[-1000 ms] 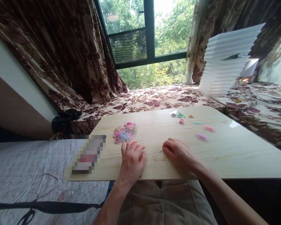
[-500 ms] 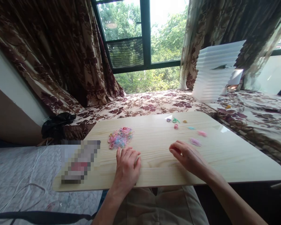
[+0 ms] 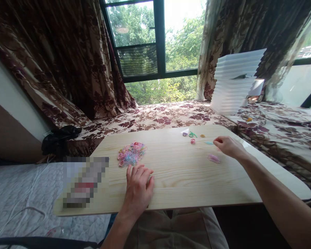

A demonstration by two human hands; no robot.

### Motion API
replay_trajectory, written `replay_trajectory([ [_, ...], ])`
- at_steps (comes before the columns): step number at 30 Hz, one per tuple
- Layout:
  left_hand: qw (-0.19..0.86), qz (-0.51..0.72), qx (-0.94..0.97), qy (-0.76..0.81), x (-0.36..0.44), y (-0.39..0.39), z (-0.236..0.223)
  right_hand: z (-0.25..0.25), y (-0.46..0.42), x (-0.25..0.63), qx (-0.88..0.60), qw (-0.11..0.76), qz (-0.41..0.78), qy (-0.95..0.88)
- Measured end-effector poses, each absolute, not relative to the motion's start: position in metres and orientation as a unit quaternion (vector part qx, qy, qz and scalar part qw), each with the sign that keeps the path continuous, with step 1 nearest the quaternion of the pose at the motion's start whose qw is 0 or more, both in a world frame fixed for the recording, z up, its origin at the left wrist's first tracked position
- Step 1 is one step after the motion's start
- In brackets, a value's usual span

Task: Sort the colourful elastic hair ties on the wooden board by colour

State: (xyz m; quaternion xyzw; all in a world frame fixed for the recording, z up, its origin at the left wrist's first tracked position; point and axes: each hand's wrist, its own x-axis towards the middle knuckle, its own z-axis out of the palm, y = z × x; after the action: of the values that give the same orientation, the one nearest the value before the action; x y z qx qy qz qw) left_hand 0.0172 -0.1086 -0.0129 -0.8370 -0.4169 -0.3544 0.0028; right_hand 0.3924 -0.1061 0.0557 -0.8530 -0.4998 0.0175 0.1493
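Right hand (image 3: 228, 146) curled, can't tell if gripping; blue bands (image 3: 209, 143) beside its fingertips, purple bands (image 3: 214, 158) nearer wearer; sideways drag could mix them; left hand (image 3: 138, 186) open, mixed pile (image 3: 131, 154) just beyond.

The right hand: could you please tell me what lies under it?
Light-blue bands lie beside the right hand, lilac bands nearer the person, both on the wood-grain tabletop. Anything directly beneath its fingers or palm is hidden.

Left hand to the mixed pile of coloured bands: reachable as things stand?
Likely yes. The left hand rests on the table with its fingertips just short of the pile, and nothing visible stands between them.
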Motion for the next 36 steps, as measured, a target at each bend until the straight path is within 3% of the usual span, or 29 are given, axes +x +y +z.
replay_trajectory([
  [36,0.001,-0.353,-0.837,-0.419,0.017,-0.109,-0.013,0.059,-0.1,0.375,-0.86,-0.024,0.071,-0.506],
])
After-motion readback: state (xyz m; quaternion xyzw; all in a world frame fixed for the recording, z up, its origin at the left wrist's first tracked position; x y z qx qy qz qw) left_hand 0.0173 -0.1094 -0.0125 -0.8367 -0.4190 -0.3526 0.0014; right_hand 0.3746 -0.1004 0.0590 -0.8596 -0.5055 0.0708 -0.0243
